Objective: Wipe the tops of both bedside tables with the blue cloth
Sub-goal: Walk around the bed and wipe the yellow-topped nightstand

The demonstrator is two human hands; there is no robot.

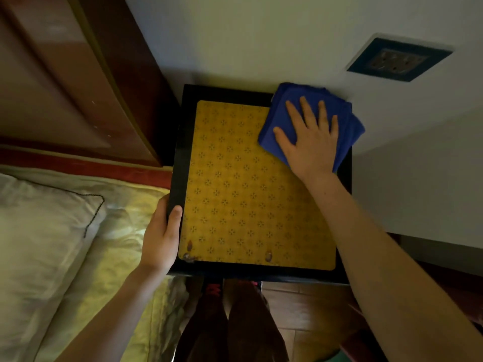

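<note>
A: Cloth [347,121], blue and folded, is pressed flat under the open right hand [311,142] at the tabletop's [261,274] far right corner.

B: Near edge is gripped by the left hand [162,239]; most is judged unwiped, second table unseen.

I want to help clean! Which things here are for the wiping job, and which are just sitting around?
For the job: folded blue cloth, black bedside table with yellow patterned top, right hand pressing the cloth, left hand holding the table's edge.

Just there: white pillow, yellow bedsheet, brown wooden headboard, wall socket.
</note>
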